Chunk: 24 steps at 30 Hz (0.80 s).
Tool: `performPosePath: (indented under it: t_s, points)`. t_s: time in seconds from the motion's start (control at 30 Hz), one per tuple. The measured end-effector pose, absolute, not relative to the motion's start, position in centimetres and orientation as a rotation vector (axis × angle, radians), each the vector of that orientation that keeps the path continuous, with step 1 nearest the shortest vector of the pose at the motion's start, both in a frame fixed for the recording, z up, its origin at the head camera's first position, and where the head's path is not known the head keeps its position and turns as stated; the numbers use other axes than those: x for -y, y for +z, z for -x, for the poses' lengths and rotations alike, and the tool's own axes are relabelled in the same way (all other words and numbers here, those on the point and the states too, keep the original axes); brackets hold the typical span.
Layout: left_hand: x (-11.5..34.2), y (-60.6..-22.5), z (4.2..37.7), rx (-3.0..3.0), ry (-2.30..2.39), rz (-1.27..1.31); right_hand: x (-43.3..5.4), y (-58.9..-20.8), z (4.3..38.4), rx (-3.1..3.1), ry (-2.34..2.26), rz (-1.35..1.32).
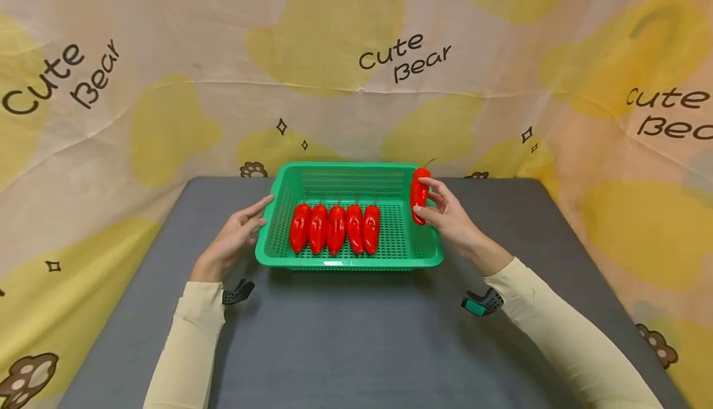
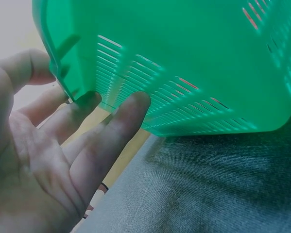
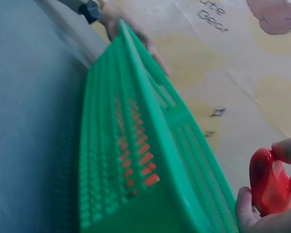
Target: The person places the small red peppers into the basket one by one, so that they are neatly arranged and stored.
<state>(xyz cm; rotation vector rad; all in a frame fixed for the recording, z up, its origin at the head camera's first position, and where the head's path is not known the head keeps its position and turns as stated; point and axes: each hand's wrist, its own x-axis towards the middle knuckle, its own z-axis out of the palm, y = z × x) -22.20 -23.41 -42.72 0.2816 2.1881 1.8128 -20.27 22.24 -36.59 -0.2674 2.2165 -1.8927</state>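
Observation:
In the head view a green plastic basket [image 1: 334, 263] stands at the middle of the table. Several glossy red chili peppers [image 1: 336, 229] lie side by side in it, stems pointing away from me. My left hand [image 1: 231, 239] is at the basket's left side, its fairly straight fingers touching the rim; the left wrist view shows fingers [image 2: 106, 141] beside the outer wall. My right hand [image 1: 453, 220] pinches another red chili pepper [image 1: 419, 189] between thumb and fingers. That pepper is near upright, stem up, over the basket's right rim. Part of it is hidden in the right wrist view.
The grey table [image 1: 356, 347] reaches to a yellow and cream patterned cloth [image 1: 334, 56] hanging behind and at both sides. Black bands [image 1: 238, 292] are worn on both wrists. Inside the basket, bare slotted floor shows right of the row of peppers.

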Motion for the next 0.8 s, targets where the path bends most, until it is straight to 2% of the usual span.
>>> performPosePath:
  t_s: [0.3, 0.8]
  points:
    - [23.2, -42.8, 22.3, -2.176, 1.826, -0.269, -19.0, -37.9, 20.8, -2.248, -1.745, 0.264]
    - [23.4, -43.0, 22.4, -2.162, 1.849, -0.282, -16.2, -40.1, 22.3, -2.333, -1.375, 0.042]
